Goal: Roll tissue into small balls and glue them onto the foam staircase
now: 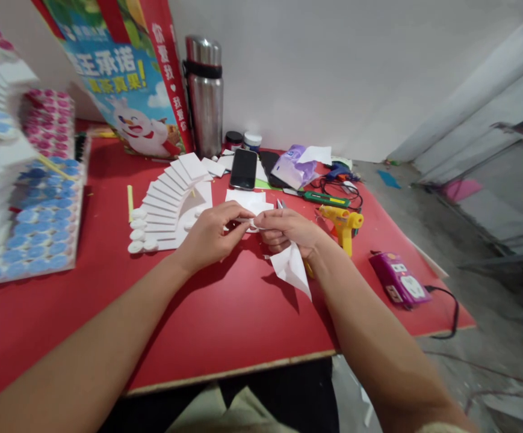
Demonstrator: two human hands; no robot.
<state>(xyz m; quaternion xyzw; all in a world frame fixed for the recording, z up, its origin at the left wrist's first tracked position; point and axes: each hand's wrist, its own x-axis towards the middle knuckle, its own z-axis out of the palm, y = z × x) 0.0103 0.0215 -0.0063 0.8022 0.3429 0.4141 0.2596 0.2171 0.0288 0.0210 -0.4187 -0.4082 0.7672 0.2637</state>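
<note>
My left hand (209,234) and my right hand (286,231) meet above the middle of the red table (225,319). Both pinch a small white piece (252,222) between their fingertips. A sheet of white paper (292,267) hangs down from under my right hand. Behind the hands lies a stack of white paper pieces (247,199). To the left of my left hand a white foam model of fanned steps (168,201) rests on the table, with white oval pads along its edge.
A yellow glue gun (343,224) stands right of my right hand. A purple box (399,279), a green tool (322,197), a black phone (244,169), a steel flask (204,96) and a printed bag (128,78) are around. Tall foam models (21,180) fill the left.
</note>
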